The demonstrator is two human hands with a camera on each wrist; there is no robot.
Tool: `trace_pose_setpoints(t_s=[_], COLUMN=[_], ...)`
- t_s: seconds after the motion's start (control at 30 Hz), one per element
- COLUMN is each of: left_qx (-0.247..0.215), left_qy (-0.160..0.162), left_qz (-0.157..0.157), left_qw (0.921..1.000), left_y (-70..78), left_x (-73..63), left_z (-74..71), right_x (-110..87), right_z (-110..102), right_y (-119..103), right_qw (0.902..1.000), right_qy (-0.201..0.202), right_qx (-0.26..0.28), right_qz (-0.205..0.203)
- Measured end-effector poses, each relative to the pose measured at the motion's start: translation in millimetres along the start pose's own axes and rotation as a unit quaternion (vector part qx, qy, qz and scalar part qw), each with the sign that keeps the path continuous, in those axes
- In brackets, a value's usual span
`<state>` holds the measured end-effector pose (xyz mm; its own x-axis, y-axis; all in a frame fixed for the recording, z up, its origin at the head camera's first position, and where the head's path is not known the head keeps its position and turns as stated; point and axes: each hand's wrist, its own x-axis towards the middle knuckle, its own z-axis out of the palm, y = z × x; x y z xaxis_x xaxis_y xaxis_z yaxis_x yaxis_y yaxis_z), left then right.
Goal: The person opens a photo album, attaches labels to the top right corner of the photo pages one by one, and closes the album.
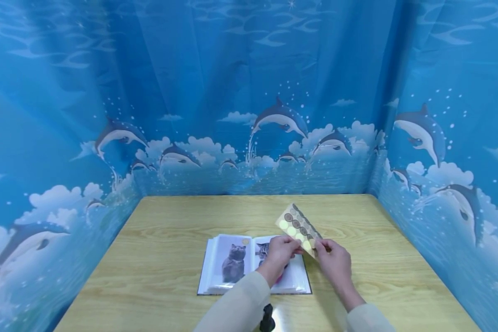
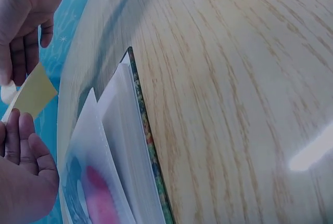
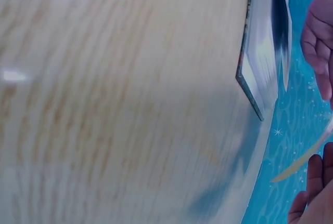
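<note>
A sheet of round stickers (image 1: 295,225), with brown and pale yellow rows, is held tilted above an open photo album (image 1: 209,267). My left hand (image 1: 279,253) grips the sheet by its lower edge, over the album's right page. At the sheet's lower right corner, my right hand (image 1: 335,263) pinches a pale round sticker (image 2: 8,93), which looks partly lifted from the backing. In the left wrist view the sheet's plain yellowish back (image 2: 37,95) shows between both hands. The album's left page holds a grey cat photo (image 1: 234,263); my left hand partly covers the right page's tabby cat photo (image 1: 263,250).
The album lies on a wood-grain table (image 1: 157,249). A blue curtain (image 1: 232,92) printed with dolphins surrounds the table's back and sides. Near the front edge is a small black object (image 1: 267,318). On the grey cat photo's upper corner is a round gold sticker (image 1: 245,241).
</note>
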<state>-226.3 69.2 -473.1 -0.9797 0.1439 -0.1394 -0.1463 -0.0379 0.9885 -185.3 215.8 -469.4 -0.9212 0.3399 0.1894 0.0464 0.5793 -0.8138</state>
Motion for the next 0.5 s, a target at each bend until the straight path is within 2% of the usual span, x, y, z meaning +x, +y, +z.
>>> trace_pose_setpoints(t_s=[0.27,0.5], left_qx=[0.012,0.054], left_qy=[0.018,-0.022], left_qz=[-0.009,-0.023], left_qw=[0.9997,0.9980], left_y=[-2.4,-0.4], left_x=[2.8,-5.5], left_z=[-4.0,4.8], right_x=[5.2,7.9], right_z=[-14.7,-21.8], right_y=[4.3,6.0], right_qw=[0.9972,0.9961], right_qy=[0.063,0.065], right_qx=[0.027,0.038], right_qz=[0.029,0.045])
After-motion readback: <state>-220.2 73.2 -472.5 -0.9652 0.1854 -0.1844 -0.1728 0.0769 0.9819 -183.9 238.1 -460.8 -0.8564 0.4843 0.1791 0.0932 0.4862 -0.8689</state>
